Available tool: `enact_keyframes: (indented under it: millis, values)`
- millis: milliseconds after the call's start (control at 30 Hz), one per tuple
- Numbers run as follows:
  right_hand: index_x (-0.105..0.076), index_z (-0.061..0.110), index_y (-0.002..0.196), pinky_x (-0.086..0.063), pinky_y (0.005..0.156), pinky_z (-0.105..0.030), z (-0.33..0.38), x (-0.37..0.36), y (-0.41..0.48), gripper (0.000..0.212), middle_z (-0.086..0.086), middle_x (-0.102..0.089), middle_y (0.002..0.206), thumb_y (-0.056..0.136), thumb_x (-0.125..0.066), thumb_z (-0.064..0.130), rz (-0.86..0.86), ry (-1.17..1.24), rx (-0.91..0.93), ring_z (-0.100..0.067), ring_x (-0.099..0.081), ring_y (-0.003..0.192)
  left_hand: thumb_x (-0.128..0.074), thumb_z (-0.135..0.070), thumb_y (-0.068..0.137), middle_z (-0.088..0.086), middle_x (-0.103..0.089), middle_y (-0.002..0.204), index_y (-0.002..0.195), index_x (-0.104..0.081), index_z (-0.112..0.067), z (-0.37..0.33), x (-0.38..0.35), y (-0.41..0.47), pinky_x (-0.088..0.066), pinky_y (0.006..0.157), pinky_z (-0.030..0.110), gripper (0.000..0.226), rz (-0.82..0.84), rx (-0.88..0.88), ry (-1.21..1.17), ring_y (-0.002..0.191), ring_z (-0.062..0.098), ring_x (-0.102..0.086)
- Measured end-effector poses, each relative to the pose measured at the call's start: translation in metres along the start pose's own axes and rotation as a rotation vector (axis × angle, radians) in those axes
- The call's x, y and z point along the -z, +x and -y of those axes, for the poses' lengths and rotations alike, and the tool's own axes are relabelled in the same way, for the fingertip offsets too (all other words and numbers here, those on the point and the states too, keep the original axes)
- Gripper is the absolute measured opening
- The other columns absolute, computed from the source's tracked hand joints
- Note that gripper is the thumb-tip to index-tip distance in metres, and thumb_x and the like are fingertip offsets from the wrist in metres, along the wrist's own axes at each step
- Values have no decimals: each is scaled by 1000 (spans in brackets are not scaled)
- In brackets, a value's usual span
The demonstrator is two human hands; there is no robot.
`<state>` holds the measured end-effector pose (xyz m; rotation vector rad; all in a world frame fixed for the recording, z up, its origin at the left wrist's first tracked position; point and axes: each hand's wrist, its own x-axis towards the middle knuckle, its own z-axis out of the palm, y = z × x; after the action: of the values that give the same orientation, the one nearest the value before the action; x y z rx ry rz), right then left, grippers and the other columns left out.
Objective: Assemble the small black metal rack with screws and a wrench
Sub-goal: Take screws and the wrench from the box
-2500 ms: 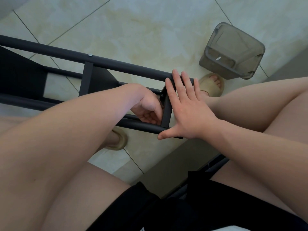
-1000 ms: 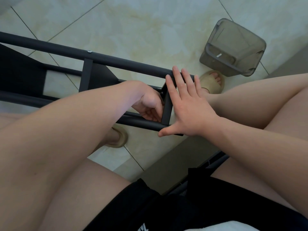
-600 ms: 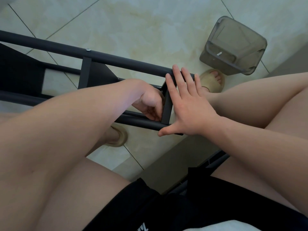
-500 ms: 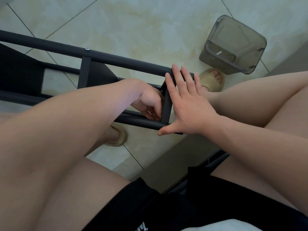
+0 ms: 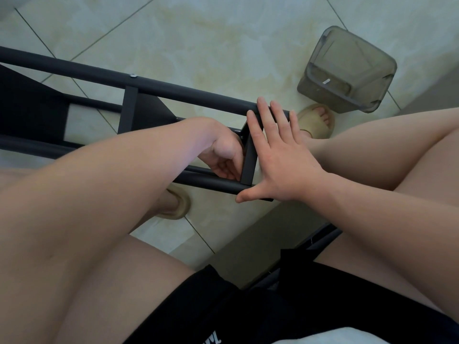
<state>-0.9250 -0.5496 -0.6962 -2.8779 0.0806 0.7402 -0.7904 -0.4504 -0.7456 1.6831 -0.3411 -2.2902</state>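
Pale glossy floor tiles (image 5: 198,33) lie beneath the small black metal rack (image 5: 173,91), tipped sideways before the knees, near a smoky plastic bin (image 5: 347,70). The right hand (image 5: 280,165), flat and unclenched, braces the end crossbar (image 5: 248,160); the left hand (image 5: 224,155) curls at the joint, and what it grasps cannot be told. Neither hand has shifted, so fastening apparently continues.

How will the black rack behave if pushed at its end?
Likely stiff: the rack is metal tubes joined by flat bars. Probably light for its size, being mostly open frame. Its smooth round tubes may slip, so the right hand pressed flat against its end probably helps.
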Motion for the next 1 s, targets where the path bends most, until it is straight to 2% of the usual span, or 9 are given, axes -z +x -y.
enact_keyframes:
  millis: [133, 267, 367, 533, 600, 700, 833, 1000]
  values:
    - [13, 7, 160, 14, 122, -53, -1, 1, 0, 155, -17, 27, 165, 54, -54, 98, -4, -2, -2, -38, 23, 153, -62, 7, 89, 13, -66, 98, 120, -64, 2, 1, -1, 0, -54, 84, 31, 32, 10, -25, -8, 85, 21, -64]
    - [12, 7, 160, 12, 123, -54, -1, 1, 0, 154, -18, 26, 165, 55, -54, 98, -6, -1, 2, -38, 22, 153, -61, 10, 88, 11, -69, 101, 114, -67, -3, 4, 0, 1, -54, 92, 38, 30, 25, -70, 3, 93, 23, -67]
    - [12, 7, 160, 11, 124, -54, 0, 0, 0, 154, -18, 25, 165, 55, -52, 99, -3, -4, 1, -39, 22, 153, -66, 3, 87, 4, -73, 101, 108, -71, -11, 4, 4, 0, -52, 98, 41, 25, 34, -57, 50, 100, 20, -68]
    - [12, 6, 160, 10, 124, -55, 0, 0, 0, 155, -19, 25, 165, 54, -53, 99, -6, -12, -1, -39, 21, 153, -71, -16, 88, -5, -75, 93, 106, -73, -19, 5, 5, -3, -48, 96, 38, 18, 20, 48, 134, 98, 17, -66]
    - [11, 6, 160, 10, 124, -55, 0, 0, 0, 155, -18, 25, 165, 54, -54, 99, -7, -9, -1, -39, 22, 153, -71, -16, 88, -3, -74, 93, 109, -72, -18, 4, 3, -4, -47, 98, 39, 21, 2, 65, 131, 99, 18, -65]
    - [11, 6, 160, 11, 123, -54, 0, 0, 0, 154, -18, 25, 165, 54, -52, 99, -10, -9, -2, -38, 22, 153, -71, -14, 88, 2, -72, 104, 122, -68, -12, 0, 2, -5, -45, 106, 45, 35, -16, 75, 151, 106, 20, -64]
    - [12, 7, 160, 12, 123, -54, 0, 0, 0, 154, -18, 26, 165, 54, -52, 99, -5, -5, -1, -38, 22, 153, -69, -11, 89, 7, -71, 119, 127, -66, -11, -3, 1, -6, -43, 109, 49, 38, -25, 74, 172, 115, 23, -64]
    - [13, 7, 160, 15, 121, -52, -1, 0, 0, 154, -17, 27, 165, 53, -49, 100, -4, -3, 1, -37, 23, 153, -69, -10, 88, 9, -70, 119, 126, -66, -10, -3, 1, -5, -42, 109, 52, 38, -11, 56, 185, 105, 21, -65]
